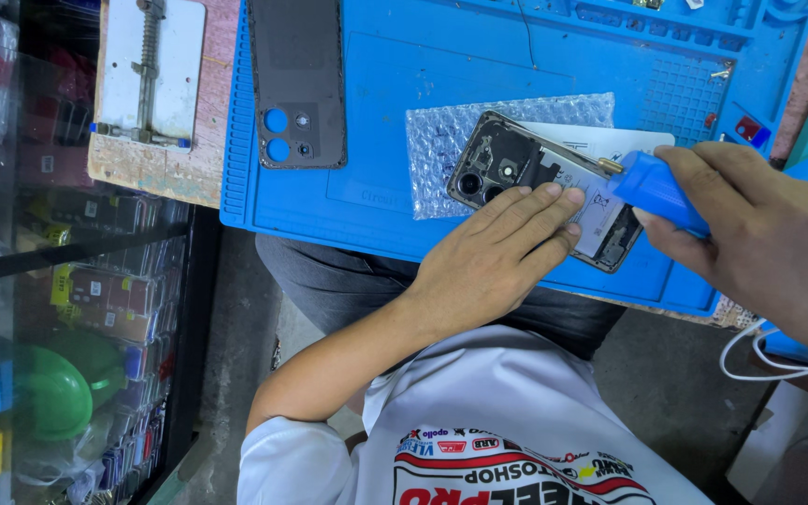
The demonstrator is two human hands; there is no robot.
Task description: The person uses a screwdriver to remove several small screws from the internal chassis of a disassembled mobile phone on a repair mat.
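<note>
Here the left hand [507,248] presses flat fingers on the opened smartphone [544,187], whose long axis slants toward the right hand [759,234] gripping a blue screwdriver [655,190] at its middle.

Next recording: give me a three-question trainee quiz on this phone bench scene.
1. True or false: the opened phone lies on bubble wrap.
2. Which hand holds the blue tool? A) left hand B) right hand C) neither
3. Fill in: the detached back cover lies on the blue ____.

Key:
1. True.
2. B: the right hand has its grip around the tool, and the left hand rests flat on the phone.
3. mat.
</note>
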